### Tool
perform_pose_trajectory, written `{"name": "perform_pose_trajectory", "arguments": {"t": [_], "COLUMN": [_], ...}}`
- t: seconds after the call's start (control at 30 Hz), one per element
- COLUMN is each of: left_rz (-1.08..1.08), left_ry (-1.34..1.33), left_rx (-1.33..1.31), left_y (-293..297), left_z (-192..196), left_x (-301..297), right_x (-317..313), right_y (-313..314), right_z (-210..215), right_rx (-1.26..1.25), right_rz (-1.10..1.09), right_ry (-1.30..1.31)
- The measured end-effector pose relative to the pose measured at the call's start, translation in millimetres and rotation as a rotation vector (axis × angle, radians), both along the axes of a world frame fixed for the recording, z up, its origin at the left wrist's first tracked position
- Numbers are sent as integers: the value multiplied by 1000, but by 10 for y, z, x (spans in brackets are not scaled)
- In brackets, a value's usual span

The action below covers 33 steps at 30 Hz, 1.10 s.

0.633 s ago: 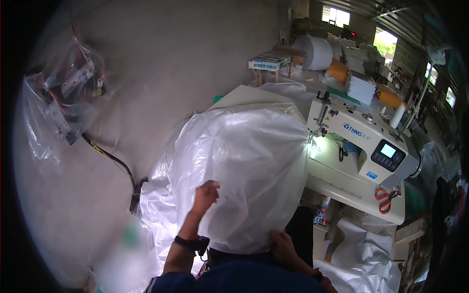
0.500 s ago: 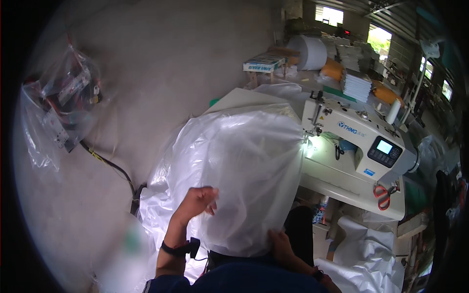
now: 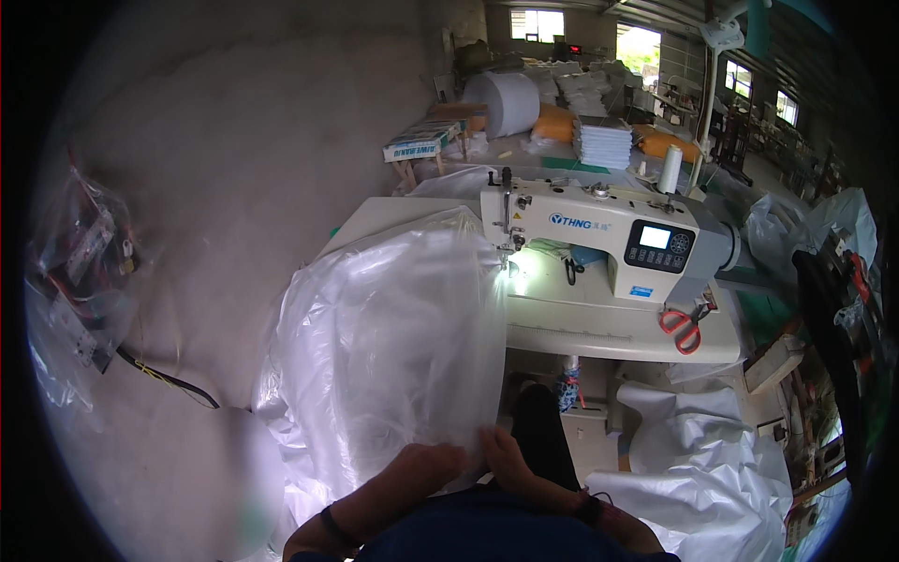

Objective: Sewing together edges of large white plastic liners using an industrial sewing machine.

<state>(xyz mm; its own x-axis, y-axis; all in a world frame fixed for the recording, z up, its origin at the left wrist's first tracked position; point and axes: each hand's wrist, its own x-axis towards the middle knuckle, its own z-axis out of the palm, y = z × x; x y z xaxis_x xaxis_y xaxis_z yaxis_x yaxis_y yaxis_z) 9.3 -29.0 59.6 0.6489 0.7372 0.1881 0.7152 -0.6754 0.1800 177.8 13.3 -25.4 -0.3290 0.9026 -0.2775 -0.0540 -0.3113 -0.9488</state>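
Translucent white plastic sheeting (image 3: 403, 328) runs from under the needle of a white sewing machine (image 3: 562, 225) down to my lap, and its folds hang off the table's left side. Close to my body, my left hand (image 3: 433, 463) is closed on the sheeting's near edge; its fingertips are mostly hidden. Just right of it, my right hand (image 3: 504, 457) pinches the near right corner of the sheeting. The machine's lamp lights the needle area, where the sheeting is gathered to a point.
Red-handled scissors (image 3: 682, 330) and small black snips (image 3: 570, 272) lie on the machine table (image 3: 543, 323). A white thread cone (image 3: 670, 169) stands behind the machine. More white sheeting (image 3: 702, 468) is heaped at lower right. Bagged electrical parts (image 3: 84, 253) hang on the left wall.
My left hand has come down from above the sheeting to its near edge, beside my right hand, and closed there. The view has turned right, so the machine appears further left.
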Motion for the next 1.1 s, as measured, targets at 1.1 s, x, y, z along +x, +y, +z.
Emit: {"name": "perform_pose_trajectory", "arguments": {"t": [1.1], "left_rz": [283], "left_ry": [166], "left_rx": [-100], "left_y": [95], "left_z": [-1340], "left_x": [-25], "right_x": [-237], "right_y": [811], "right_z": [-534], "right_rx": [581], "right_rz": [-105], "right_ry": [-450]}}
